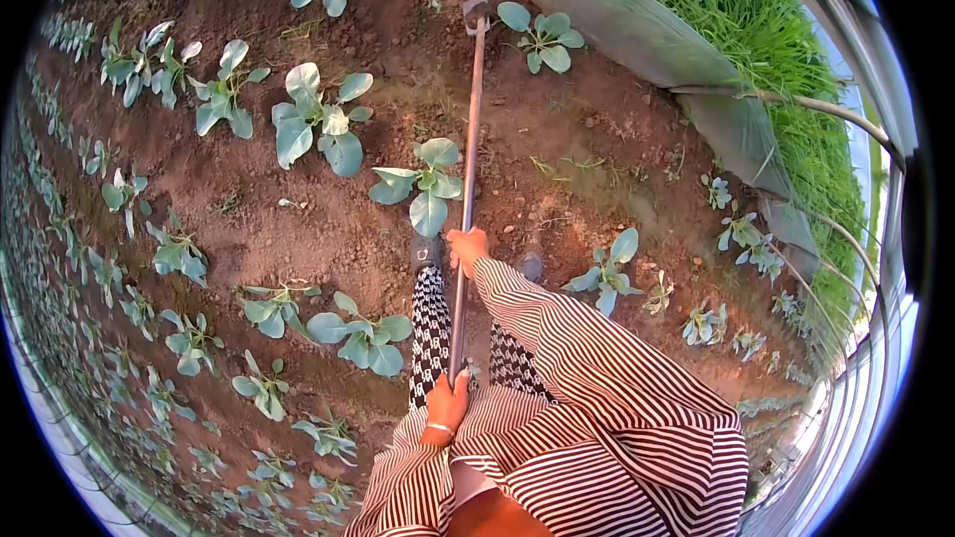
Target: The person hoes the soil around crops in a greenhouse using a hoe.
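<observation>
A long thin pole (474, 139) runs up the middle of the head view, away from my body. My left hand (446, 408), with a white band at the wrist, is wrapped round its near end by my waist. Farther up the shaft, my right hand (467, 249) grips it at about shin level. At the pole's far part is a small metal head (476, 12), close to the soil beside a leafy plant (543, 38). Another leafy plant (426, 184) grows just left of the shaft, near my right hand.
Rows of leafy plants (320, 119) cover the brown soil (239, 259) on the left. A low plastic sheet (637, 30) borders the bed at the upper right, with tall grass (776, 50) beyond. Curved frame poles stand at the right. My shoes (425, 251) rest on the soil.
</observation>
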The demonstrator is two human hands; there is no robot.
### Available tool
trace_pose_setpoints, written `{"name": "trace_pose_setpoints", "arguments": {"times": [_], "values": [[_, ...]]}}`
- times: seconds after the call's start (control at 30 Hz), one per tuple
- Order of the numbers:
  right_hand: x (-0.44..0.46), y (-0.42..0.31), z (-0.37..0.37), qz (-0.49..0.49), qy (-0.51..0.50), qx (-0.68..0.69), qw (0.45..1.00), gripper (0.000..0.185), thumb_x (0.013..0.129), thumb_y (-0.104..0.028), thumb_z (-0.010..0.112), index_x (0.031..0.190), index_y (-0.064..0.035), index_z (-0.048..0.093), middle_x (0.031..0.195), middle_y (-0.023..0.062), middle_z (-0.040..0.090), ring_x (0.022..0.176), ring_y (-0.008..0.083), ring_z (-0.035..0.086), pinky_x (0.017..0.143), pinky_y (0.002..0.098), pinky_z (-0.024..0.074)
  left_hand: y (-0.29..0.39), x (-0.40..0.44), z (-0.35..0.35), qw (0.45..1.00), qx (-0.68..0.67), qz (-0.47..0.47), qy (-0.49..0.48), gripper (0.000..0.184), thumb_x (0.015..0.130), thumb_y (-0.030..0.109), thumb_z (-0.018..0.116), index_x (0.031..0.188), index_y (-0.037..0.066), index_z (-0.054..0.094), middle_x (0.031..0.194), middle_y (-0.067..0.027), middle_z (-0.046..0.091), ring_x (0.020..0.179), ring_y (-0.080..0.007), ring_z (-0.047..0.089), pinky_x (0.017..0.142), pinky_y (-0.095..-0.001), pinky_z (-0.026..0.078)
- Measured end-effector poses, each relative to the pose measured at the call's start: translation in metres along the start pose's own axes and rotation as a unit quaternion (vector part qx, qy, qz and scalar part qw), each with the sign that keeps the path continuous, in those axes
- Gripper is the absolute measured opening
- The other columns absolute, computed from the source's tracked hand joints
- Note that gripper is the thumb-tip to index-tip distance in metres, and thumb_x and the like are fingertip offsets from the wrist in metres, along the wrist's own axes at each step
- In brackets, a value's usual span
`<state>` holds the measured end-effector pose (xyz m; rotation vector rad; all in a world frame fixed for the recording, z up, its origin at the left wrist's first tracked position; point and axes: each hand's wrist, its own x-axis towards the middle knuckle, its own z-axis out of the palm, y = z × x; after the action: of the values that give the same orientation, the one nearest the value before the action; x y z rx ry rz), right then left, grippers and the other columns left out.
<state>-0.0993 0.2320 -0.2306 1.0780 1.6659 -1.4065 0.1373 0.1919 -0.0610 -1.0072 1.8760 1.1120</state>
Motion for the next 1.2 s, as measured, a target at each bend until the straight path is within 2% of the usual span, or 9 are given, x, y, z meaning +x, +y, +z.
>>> {"name": "trace_pose_setpoints", "arguments": {"times": [0.13,0.27,0.43,0.57,0.63,0.77,1.03,1.13,1.2], "values": [[0.003,0.003,-0.003,-0.009,0.039,0.053,0.998,0.020,0.074,-0.007,0.061,0.074,0.0020,0.044,0.051,0.0075,0.044,0.035,0.0172,0.045,0.028,0.0312,0.0346,-0.014,0.015,-0.003,1.000,-0.003,0.022,-0.003,0.050,0.084,0.047,0.051,0.083,-0.004,0.054,0.070,-0.0285,0.059,0.068,-0.0446,0.059,0.062,-0.0497,0.046],[0.021,-0.027,-0.014,-0.027,-0.010,0.107,0.994,0.019,0.073,-0.006,0.061,0.073,-0.0008,0.043,0.051,0.0052,0.043,0.035,0.0163,0.044,0.028,0.0310,0.0344,-0.015,0.053,0.011,0.998,0.045,0.053,0.008,0.048,0.086,0.046,0.050,0.088,-0.001,0.048,0.066,-0.0264,0.059,0.063,-0.0446,0.058,0.057,-0.0512,0.044],[0.073,-0.054,-0.019,-0.076,0.013,0.034,0.996,0.017,0.075,-0.009,0.059,0.069,0.0018,0.047,0.050,0.0081,0.046,0.033,0.0179,0.044,0.029,0.0323,0.0352,0.016,0.110,0.039,0.998,-0.024,0.039,-0.044,0.049,0.087,0.046,0.050,0.091,-0.002,0.046,0.069,-0.0262,0.059,0.066,-0.0442,0.059,0.059,-0.0497,0.046],[0.090,-0.022,-0.022,-0.019,0.037,-0.053,0.998,0.020,0.075,-0.011,0.058,0.067,0.0051,0.049,0.047,0.0120,0.048,0.032,0.0211,0.046,0.029,0.0350,0.0360,0.033,0.071,0.018,0.998,-0.032,0.003,-0.052,0.050,0.086,0.046,0.051,0.089,-0.003,0.050,0.071,-0.0263,0.060,0.067,-0.0431,0.060,0.060,-0.0480,0.047],[0.048,-0.005,-0.009,0.013,0.061,-0.017,0.998,0.019,0.076,-0.008,0.058,0.064,0.0008,0.046,0.042,0.0093,0.044,0.028,0.0198,0.041,0.026,0.0341,0.0323,0.013,0.039,0.000,0.999,-0.001,0.008,-0.038,0.048,0.086,0.046,0.051,0.088,-0.002,0.051,0.067,-0.0252,0.059,0.066,-0.0419,0.060,0.058,-0.0475,0.047],[0.006,0.016,0.001,0.017,0.007,0.048,0.999,0.019,0.075,-0.008,0.060,0.071,-0.0005,0.043,0.046,0.0070,0.043,0.031,0.0176,0.042,0.028,0.0333,0.0356,-0.034,0.014,-0.003,0.999,0.037,0.034,0.010,0.045,0.085,0.044,0.053,0.084,-0.002,0.051,0.065,-0.0242,0.059,0.062,-0.0420,0.060,0.056,-0.0483,0.046],[0.092,-0.058,0.017,-0.091,0.003,-0.024,0.996,0.020,0.076,-0.009,0.057,0.062,0.0016,0.047,0.047,0.0083,0.047,0.032,0.0180,0.044,0.028,0.0325,0.0339,0.023,0.107,0.001,0.997,0.003,0.070,0.014,0.048,0.086,0.045,0.051,0.087,-0.003,0.047,0.067,-0.0270,0.058,0.064,-0.0461,0.057,0.056,-0.0508,0.044],[0.071,-0.020,0.016,0.008,0.053,-0.053,0.997,0.015,0.073,-0.005,0.059,0.072,0.0022,0.046,0.047,0.0085,0.045,0.033,0.0191,0.044,0.026,0.0343,0.0321,0.022,0.061,-0.011,1.000,0.012,0.014,-0.012,0.051,0.085,0.048,0.052,0.082,-0.003,0.050,0.069,-0.0276,0.059,0.067,-0.0451,0.058,0.060,-0.0504,0.045],[0.022,0.006,0.013,0.032,0.026,-0.017,0.999,0.017,0.073,-0.005,0.059,0.075,0.0019,0.043,0.049,0.0090,0.045,0.034,0.0191,0.044,0.025,0.0339,0.0323,-0.010,0.025,-0.010,0.999,0.036,0.005,0.001,0.049,0.084,0.047,0.053,0.084,-0.002,0.054,0.069,-0.0268,0.059,0.068,-0.0433,0.060,0.062,-0.0485,0.046]]}}
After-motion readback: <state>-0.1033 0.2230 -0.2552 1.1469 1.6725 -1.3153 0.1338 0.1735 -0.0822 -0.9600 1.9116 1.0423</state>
